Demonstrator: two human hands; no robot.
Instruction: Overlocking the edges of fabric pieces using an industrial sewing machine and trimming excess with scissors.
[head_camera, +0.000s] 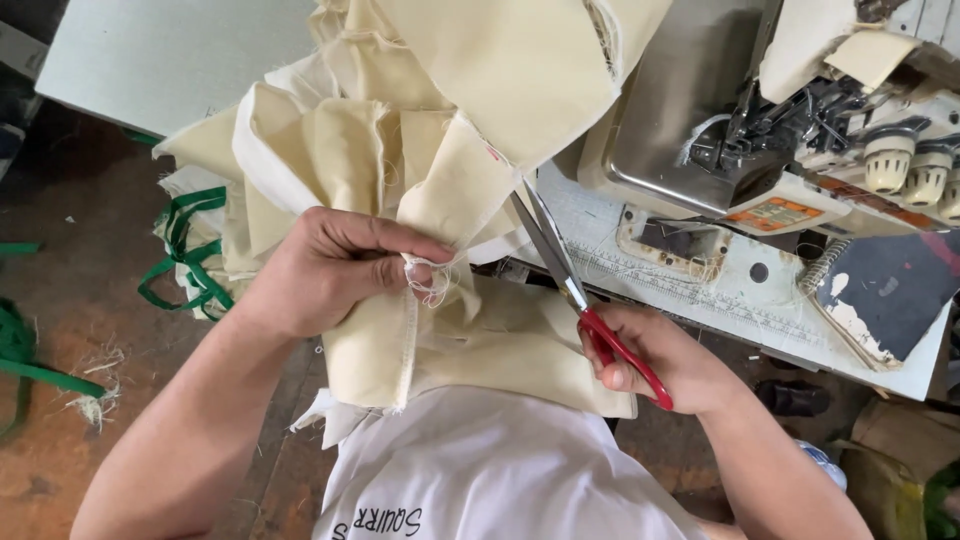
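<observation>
cloth: a bundle of cream fabric pieces (440, 150) hangs at the middle of the view, from twelve o'clock down to the lap; raw, fraying edges; a stitched seam runs down the lower piece
thread tail: a loose tangle of pale threads (428, 283) juts from the seam just beside the left fingertips, toward three o'clock of that hand
left hand: left hand (330, 270) at nine o'clock of the centre; fingers curled and pinching the fabric fold by the seam, holding it taut
right hand: right hand (650, 365) at four o'clock; fingers closed through the red loops of the scissors (580, 300)
scissors: blades parted in a narrow V, tips pointing to eleven o'clock, touching the cloth edge, near the tangle but apart from it
doing it well: judged from here, keep the seam taut; bring the blades close along the stitching, clear of the weave; keep the pinching fingertips out of the blade line
machine: a grey sewing machine (700, 110) at two o'clock; cream dials at its right
labels: a small orange rectangular label (772, 214) on the machine front; a printed ruler strip (690, 290) along the white table edge at three o'clock
floor: green strapping (185, 255) at nine o'clock
</observation>
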